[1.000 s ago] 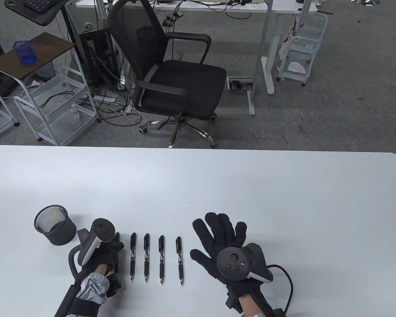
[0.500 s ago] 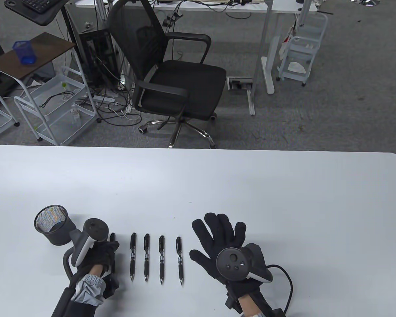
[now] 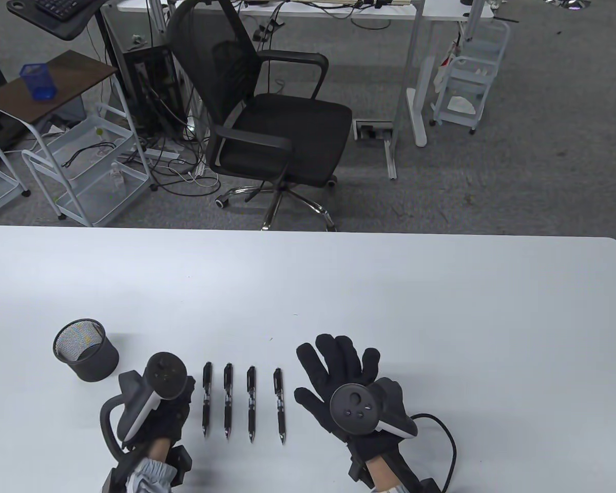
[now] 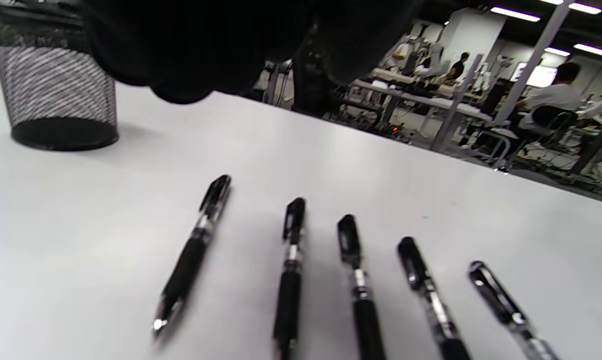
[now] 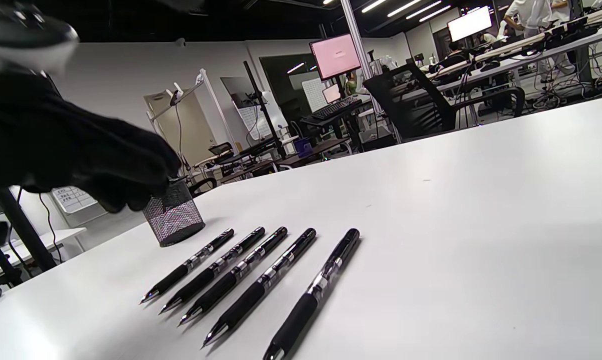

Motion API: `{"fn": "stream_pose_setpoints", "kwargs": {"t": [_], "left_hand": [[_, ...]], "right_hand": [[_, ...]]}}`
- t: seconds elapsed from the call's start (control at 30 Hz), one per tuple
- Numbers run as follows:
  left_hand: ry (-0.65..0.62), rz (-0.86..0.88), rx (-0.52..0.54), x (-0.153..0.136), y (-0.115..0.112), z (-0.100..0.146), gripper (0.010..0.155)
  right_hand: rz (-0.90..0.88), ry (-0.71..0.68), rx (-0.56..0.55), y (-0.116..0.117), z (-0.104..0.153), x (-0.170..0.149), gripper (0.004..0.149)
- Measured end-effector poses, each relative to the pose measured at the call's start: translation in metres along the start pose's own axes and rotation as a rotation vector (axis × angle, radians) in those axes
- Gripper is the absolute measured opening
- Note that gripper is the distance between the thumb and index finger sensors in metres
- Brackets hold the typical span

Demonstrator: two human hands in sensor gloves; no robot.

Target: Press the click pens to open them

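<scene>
Five black click pens lie side by side on the white table (image 3: 390, 308), tips toward the near edge. Four show in the table view, from the left one (image 3: 207, 399) to the right one (image 3: 279, 405). The fifth, leftmost pen (image 4: 193, 252) lies free on the table under my left hand (image 3: 179, 403), which hovers over it with fingers loosely curled and holds nothing. My right hand (image 3: 339, 359) rests flat on the table with fingers spread, just right of the row. The right wrist view shows all five pens (image 5: 241, 272) with my left hand (image 5: 81, 155) above them.
A black mesh pen cup (image 3: 85, 350) stands upright left of the pens, close to my left hand; it also shows in the left wrist view (image 4: 56, 90). A black office chair (image 3: 267, 118) stands beyond the table's far edge.
My left hand, which gripped the leftmost pen and swung toward the cup, has come back right and toward the near edge; the pen now lies on the table. My right hand shifted slightly left.
</scene>
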State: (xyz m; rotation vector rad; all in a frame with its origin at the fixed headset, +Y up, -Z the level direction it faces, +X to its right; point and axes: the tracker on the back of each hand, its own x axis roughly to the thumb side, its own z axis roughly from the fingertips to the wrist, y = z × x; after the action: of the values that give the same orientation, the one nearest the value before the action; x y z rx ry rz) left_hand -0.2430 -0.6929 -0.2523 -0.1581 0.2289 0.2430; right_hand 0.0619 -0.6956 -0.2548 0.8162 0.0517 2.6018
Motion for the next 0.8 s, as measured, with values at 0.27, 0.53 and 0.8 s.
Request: {"fn": "stream_pose_setpoints", "kwargs": {"t": [0.27,0.53,0.8], "left_hand": [[-0.162,-0.03,0.072,0.053,0.009,0.036,0.063],[-0.314,-0.096,0.148,0.087,-0.002,0.042,0.061],[-0.505,-0.155,0.126,0.088,-0.019,0.031,0.062]], "right_hand": [[0.01,0.015,0.013,0.005,-0.001,-0.002,0.07],[-0.005,0.029,0.013,0.004,-0.001,-0.008,0.071],[0.007,0.049,0.025,0.012,-0.003,-0.015,0.074]]}}
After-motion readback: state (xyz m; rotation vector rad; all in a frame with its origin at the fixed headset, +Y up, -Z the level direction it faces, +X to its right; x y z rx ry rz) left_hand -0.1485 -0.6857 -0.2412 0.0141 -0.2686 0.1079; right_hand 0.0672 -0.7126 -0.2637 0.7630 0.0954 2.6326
